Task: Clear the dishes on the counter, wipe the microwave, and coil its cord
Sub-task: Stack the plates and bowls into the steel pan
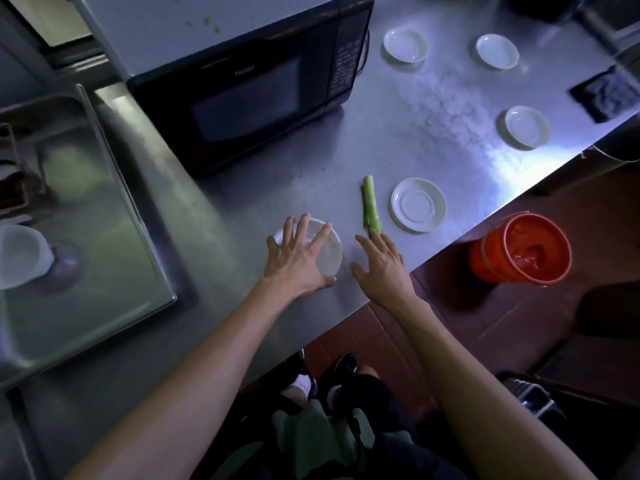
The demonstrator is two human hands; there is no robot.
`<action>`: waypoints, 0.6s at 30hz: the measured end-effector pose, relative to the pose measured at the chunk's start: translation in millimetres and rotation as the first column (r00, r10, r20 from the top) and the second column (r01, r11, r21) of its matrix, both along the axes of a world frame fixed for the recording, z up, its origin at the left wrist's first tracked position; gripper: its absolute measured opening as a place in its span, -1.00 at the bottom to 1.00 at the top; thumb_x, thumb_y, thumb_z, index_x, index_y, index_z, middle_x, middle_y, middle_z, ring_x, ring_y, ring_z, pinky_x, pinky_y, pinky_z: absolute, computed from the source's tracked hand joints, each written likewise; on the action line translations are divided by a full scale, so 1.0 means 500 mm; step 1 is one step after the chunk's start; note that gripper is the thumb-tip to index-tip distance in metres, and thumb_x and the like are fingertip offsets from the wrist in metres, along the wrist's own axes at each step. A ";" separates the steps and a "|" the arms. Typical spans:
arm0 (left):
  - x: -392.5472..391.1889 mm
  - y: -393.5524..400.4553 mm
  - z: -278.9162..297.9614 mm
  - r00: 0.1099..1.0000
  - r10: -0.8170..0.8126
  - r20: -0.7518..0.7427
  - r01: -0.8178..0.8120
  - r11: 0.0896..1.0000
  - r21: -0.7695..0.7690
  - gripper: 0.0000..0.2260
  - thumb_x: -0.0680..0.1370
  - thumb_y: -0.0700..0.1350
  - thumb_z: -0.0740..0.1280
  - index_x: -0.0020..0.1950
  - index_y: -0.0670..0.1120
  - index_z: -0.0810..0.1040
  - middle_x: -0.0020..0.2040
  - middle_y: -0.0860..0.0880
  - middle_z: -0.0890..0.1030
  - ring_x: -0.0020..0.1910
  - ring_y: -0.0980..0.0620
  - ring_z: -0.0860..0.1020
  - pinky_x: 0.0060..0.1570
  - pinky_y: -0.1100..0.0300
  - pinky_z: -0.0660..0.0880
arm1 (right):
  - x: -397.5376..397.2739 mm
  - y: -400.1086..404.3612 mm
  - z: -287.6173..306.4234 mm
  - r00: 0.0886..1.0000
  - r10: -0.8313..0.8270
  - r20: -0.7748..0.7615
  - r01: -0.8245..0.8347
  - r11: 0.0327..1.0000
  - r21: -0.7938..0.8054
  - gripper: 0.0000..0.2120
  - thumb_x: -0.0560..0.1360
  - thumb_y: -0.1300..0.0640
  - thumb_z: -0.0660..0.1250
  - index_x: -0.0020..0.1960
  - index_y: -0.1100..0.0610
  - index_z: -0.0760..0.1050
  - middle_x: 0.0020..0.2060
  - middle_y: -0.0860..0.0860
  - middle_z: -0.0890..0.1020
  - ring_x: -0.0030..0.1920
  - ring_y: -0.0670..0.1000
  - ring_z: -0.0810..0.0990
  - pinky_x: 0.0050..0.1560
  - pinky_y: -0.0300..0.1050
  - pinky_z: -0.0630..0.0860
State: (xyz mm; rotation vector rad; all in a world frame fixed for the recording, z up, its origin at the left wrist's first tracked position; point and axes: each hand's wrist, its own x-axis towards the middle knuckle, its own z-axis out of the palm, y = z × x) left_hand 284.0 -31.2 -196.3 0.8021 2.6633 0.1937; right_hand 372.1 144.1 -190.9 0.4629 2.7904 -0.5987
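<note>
Resting left hand point(298, 254) fingers spread on white dish point(329, 251), right hand point(381, 265) fingers apart — microwave point(242, 84) reads "Haier"

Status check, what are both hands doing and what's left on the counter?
Left hand spread over white dish. Right hand open, fingertips at green stalk. Four dishes remain. Microwave unwiped.
</note>
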 end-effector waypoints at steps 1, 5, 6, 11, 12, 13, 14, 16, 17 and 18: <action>-0.004 0.013 0.006 1.000 -0.014 0.000 0.014 1.000 0.002 -0.02 0.27 0.41 0.39 0.55 0.23 -0.03 0.58 -0.06 -0.05 0.55 -0.19 -0.05 0.30 -0.33 0.23 | 0.001 0.013 0.003 1.000 -0.018 0.007 0.018 1.000 0.001 -0.41 0.57 -0.06 0.30 0.54 0.00 0.23 0.58 0.07 0.19 0.57 0.14 0.09 0.45 0.17 0.24; -0.014 0.060 0.021 0.997 -0.073 -0.005 0.072 0.997 -0.005 -0.02 0.27 0.41 0.40 0.55 0.22 -0.04 0.57 -0.05 -0.05 0.55 -0.18 -0.04 0.31 -0.33 0.25 | 0.007 0.065 0.006 0.998 -0.066 0.022 0.066 0.997 0.033 -0.43 0.55 -0.05 0.31 0.51 0.00 0.23 0.55 0.10 0.21 0.56 0.16 0.12 0.41 0.18 0.27; -0.016 0.072 0.023 0.996 -0.084 -0.006 0.083 0.996 -0.007 -0.02 0.27 0.41 0.40 0.55 0.22 -0.03 0.57 -0.05 -0.04 0.55 -0.18 -0.04 0.31 -0.33 0.25 | 0.006 0.078 0.005 0.997 -0.076 0.026 0.075 0.996 0.041 -0.43 0.55 -0.05 0.31 0.51 -0.01 0.23 0.55 0.11 0.20 0.56 0.16 0.11 0.41 0.18 0.27; -0.030 0.133 0.025 0.995 -0.103 -0.003 0.103 0.995 -0.011 -0.04 0.27 0.40 0.39 0.54 0.23 -0.02 0.57 -0.05 -0.05 0.55 -0.17 -0.04 0.32 -0.32 0.24 | -0.011 0.145 -0.007 0.991 -0.125 0.038 0.122 0.990 0.068 -0.35 0.53 -0.15 0.32 0.54 -0.03 0.20 0.59 0.06 0.13 0.59 0.14 0.04 0.44 0.17 0.23; -0.033 0.145 0.024 0.995 -0.102 -0.005 0.101 0.995 -0.019 -0.04 0.27 0.41 0.38 0.54 0.23 -0.02 0.57 -0.05 -0.05 0.55 -0.16 -0.05 0.32 -0.32 0.24 | -0.017 0.158 -0.011 0.991 -0.128 0.037 0.125 0.989 0.075 -0.33 0.52 -0.18 0.32 0.54 -0.03 0.20 0.59 0.06 0.12 0.59 0.14 0.04 0.44 0.17 0.23; -0.037 0.158 0.023 0.995 -0.101 -0.009 0.101 0.995 -0.028 -0.05 0.26 0.41 0.37 0.54 0.24 -0.02 0.57 -0.04 -0.06 0.54 -0.16 -0.05 0.33 -0.33 0.24 | -0.022 0.171 -0.015 0.991 -0.131 0.036 0.128 0.989 0.079 -0.32 0.51 -0.19 0.32 0.54 -0.03 0.19 0.59 0.06 0.12 0.59 0.14 0.04 0.44 0.17 0.22; -0.041 0.171 0.020 0.995 -0.101 -0.012 0.101 0.994 -0.035 -0.05 0.26 0.41 0.36 0.54 0.24 -0.02 0.57 -0.04 -0.06 0.54 -0.16 -0.06 0.32 -0.34 0.24 | -0.029 0.184 -0.020 0.990 -0.135 0.037 0.131 0.988 0.080 -0.31 0.51 -0.20 0.33 0.54 -0.04 0.19 0.59 0.06 0.11 0.59 0.14 0.03 0.44 0.17 0.22; -0.051 0.197 0.015 0.995 -0.096 -0.011 0.095 0.994 -0.046 -0.05 0.26 0.42 0.35 0.54 0.23 -0.02 0.57 -0.05 -0.05 0.55 -0.17 -0.06 0.31 -0.32 0.23 | -0.043 0.212 -0.032 0.990 -0.131 0.056 0.127 0.989 0.081 -0.30 0.50 -0.21 0.34 0.54 -0.05 0.17 0.60 0.07 0.08 0.59 0.14 0.00 0.45 0.16 0.19; -0.057 0.211 0.013 0.996 -0.089 -0.008 0.088 0.995 -0.052 -0.05 0.26 0.42 0.34 0.54 0.23 -0.02 0.57 -0.05 -0.05 0.55 -0.17 -0.06 0.30 -0.31 0.23 | -0.052 0.227 -0.038 0.989 -0.126 0.072 0.120 0.989 0.081 -0.29 0.50 -0.21 0.34 0.54 -0.05 0.15 0.60 0.08 0.05 0.59 0.14 -0.01 0.45 0.16 0.18; -0.063 0.224 0.012 0.997 -0.083 -0.003 0.083 0.995 -0.062 -0.06 0.26 0.42 0.33 0.54 0.23 -0.02 0.57 -0.05 -0.04 0.55 -0.17 -0.06 0.30 -0.31 0.23 | -0.060 0.242 -0.044 0.989 -0.119 0.089 0.112 0.990 0.081 -0.28 0.50 -0.22 0.33 0.55 -0.05 0.13 0.61 0.08 0.03 0.60 0.15 -0.03 0.46 0.17 0.18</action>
